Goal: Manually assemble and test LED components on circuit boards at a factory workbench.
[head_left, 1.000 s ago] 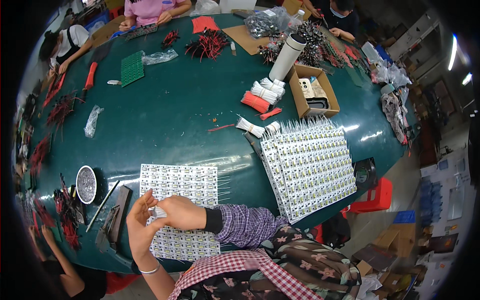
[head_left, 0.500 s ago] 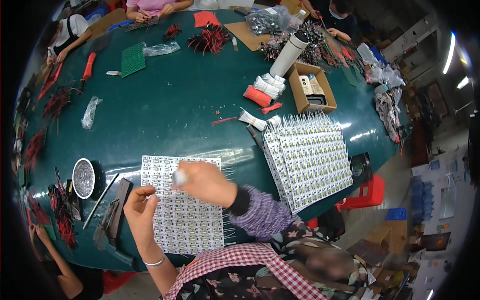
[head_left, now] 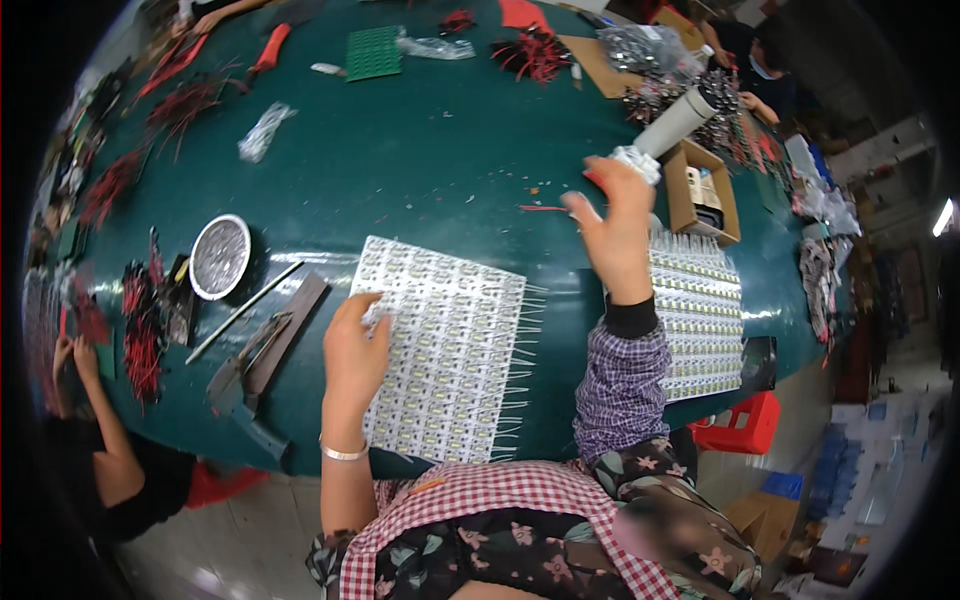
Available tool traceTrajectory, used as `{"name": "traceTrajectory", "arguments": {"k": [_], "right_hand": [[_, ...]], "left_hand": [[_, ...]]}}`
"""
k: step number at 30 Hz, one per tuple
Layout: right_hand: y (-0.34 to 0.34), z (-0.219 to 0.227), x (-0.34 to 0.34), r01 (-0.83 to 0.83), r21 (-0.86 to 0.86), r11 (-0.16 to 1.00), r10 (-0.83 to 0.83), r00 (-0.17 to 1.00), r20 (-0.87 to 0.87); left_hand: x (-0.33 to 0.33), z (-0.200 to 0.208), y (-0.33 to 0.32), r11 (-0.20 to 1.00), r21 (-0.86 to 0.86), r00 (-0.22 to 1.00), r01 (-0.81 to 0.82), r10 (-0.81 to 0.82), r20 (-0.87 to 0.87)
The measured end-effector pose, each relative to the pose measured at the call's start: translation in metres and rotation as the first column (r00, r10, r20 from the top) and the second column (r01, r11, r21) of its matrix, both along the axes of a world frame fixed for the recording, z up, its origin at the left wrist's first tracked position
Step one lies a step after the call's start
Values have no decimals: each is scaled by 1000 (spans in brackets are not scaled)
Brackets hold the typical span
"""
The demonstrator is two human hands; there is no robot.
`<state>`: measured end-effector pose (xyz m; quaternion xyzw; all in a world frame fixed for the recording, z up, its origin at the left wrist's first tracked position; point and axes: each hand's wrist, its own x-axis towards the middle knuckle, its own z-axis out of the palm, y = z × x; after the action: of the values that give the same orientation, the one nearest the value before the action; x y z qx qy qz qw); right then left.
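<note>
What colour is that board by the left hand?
The board is mostly white; the head view shows it best.

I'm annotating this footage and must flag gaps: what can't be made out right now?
Head view:
White bundles: partly hidden by blurred right hand; contact unclear.
Stack of boards: left edge behind the purple sleeve.
Flat board: part hidden by left hand.
Bowl: contents too small to identify.
Arm at top: owner mostly cut off by picture edge.

Holds left hand (head_left: 356, 350) at the left edge of a white circuit board (head_left: 445, 350); extends right hand (head_left: 620, 225), with thumb spread, over the green table (head_left: 430, 160) near a cardboard box (head_left: 702, 230).
</note>
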<state>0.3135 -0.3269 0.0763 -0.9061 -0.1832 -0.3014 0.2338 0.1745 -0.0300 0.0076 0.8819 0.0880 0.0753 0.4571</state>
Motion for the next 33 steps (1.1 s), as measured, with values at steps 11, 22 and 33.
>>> {"name": "traceTrajectory", "arguments": {"k": [11, 22, 33], "right_hand": [[65, -68, -54, -284, 165, 944, 329, 824, -461], [4, -54, -78, 7, 308, 951, 147, 869, -473], [-27, -20, -126, 107, 707, 699, 313, 843, -437]], "left_hand": [[130, -4, -8, 645, 479, 803, 596, -463, -375], [174, 8, -9, 357, 317, 468, 878, -505, -726], [166, 127, 5, 445, 76, 439, 892, -815, -378]]}}
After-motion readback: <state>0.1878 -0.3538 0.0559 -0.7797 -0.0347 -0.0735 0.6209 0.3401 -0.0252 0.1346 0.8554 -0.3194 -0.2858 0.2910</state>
